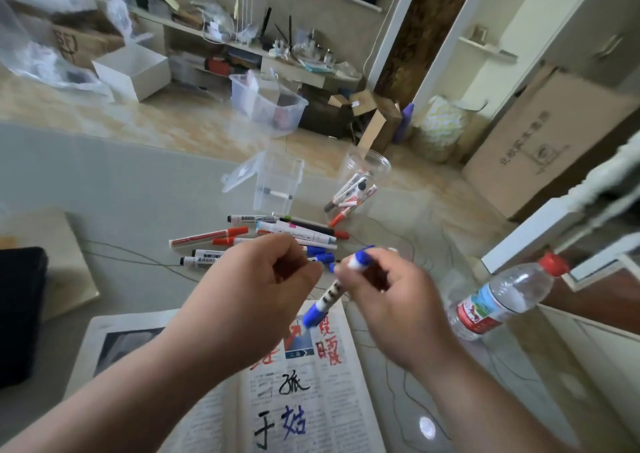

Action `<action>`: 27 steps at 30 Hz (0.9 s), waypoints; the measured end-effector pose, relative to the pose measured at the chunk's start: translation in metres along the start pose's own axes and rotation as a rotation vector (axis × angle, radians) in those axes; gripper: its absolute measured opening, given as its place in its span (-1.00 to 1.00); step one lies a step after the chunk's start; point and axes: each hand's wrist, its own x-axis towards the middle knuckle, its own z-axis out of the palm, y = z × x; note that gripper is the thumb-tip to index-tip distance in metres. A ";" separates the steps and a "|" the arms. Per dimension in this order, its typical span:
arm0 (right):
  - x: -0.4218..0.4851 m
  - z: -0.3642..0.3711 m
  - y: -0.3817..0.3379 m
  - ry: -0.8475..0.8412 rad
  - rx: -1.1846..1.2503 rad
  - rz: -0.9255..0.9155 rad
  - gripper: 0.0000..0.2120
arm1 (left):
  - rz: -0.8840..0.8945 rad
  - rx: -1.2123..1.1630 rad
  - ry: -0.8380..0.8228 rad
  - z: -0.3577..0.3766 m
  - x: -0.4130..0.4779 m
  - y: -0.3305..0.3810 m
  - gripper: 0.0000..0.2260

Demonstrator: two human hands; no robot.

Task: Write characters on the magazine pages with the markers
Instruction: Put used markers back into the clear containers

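Now right hand [384,293] fingers grasping 1 blue marker [327,298]; left hand [263,289] clenched; 1 magazine [298,393] below

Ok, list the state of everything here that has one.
Blue marker: held in right hand, lower end capped.
Left hand: closed, whether it holds anything cannot be told.
Magazine: open, written on.
Box: lid open.
Jar: open, markers inside.
Bottle: capped, tilted.
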 end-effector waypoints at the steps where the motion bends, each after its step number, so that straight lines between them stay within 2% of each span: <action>1: 0.012 -0.005 -0.003 0.057 -0.031 -0.024 -0.82 | 0.002 -0.015 0.005 -0.002 0.001 0.000 -0.72; 6: 0.104 -0.038 -0.015 0.376 -0.082 -0.097 -0.86 | -0.014 -0.060 -0.003 -0.013 0.005 -0.003 -0.71; 8: 0.142 -0.045 -0.012 0.456 -0.105 -0.086 -0.88 | -0.024 -0.066 0.001 -0.015 0.007 -0.007 -0.71; 14: 0.219 -0.039 0.018 0.446 -0.160 0.056 -0.91 | -0.065 -0.072 -0.001 -0.019 0.013 -0.018 -0.73; 15: 0.224 -0.037 0.024 0.434 -0.150 0.082 -0.85 | -0.067 -0.059 0.007 -0.020 0.015 -0.020 -0.73; 17: 0.230 -0.033 0.038 0.444 -0.140 0.118 -0.61 | -0.081 -0.045 0.030 -0.023 0.017 -0.024 -0.72; 18: 0.228 -0.030 0.044 0.454 -0.137 0.122 -0.56 | -0.093 -0.040 0.048 -0.025 0.019 -0.027 -0.72; 19: 0.222 -0.026 0.047 0.453 -0.128 0.120 -0.60 | -0.106 -0.032 0.068 -0.028 0.020 -0.029 -0.72; 21: 0.204 -0.011 0.048 0.407 -0.123 0.128 -0.81 | -0.137 -0.021 0.115 -0.034 0.022 -0.032 -0.73; 23: 0.182 0.010 0.051 0.289 -0.162 0.111 -0.97 | -0.162 -0.003 0.146 -0.042 0.023 -0.034 -0.73; 27: 0.144 0.056 0.071 -0.152 -0.429 0.040 -0.94 | -0.196 0.092 0.119 -0.056 0.018 -0.037 -0.73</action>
